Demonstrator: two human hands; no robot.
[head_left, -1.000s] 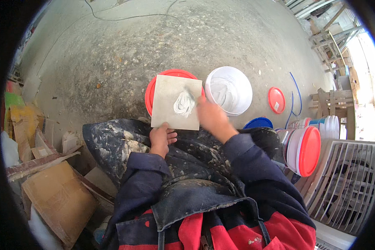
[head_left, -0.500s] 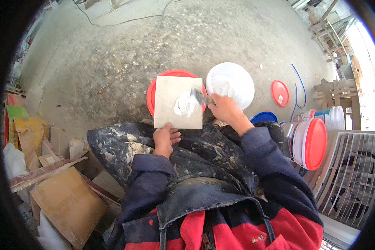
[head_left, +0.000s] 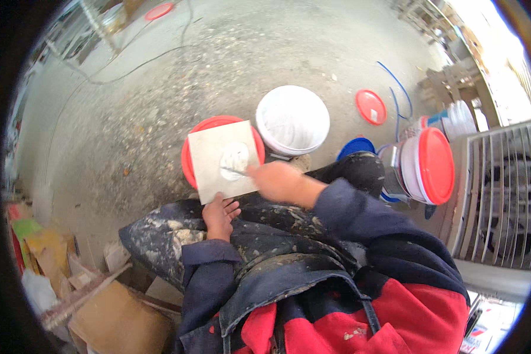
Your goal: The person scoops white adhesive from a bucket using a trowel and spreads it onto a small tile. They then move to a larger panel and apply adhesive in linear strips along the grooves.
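A beige square tile point(head_left: 209, 159) lies tilted across a red round bucket lid point(head_left: 209, 123), with a round patch of white paste point(head_left: 236, 158) on it. At its near edge my left hand point(head_left: 219, 219) grips the tile, thumb over the rim and the other fingers loosely curled just below. My right hand point(head_left: 280, 184), a bit blurred, is closed around a putty knife point(head_left: 235, 171). The knife's thin blade shows nearly edge-on against the paste, while its handle is hidden in my fist.
Just right of the tile stands an open white bucket point(head_left: 293, 121). Farther right are a blue lid point(head_left: 356, 147), a red-lidded bucket point(head_left: 436, 166), a loose red lid point(head_left: 370, 107) and a metal grille point(head_left: 501, 194). Boards and cardboard point(head_left: 121, 315) lie at left.
My right hand has brought the putty knife left and nearer to me, turning its blade edge-on over the paste. The tile has turned slightly. The whole view has shifted.
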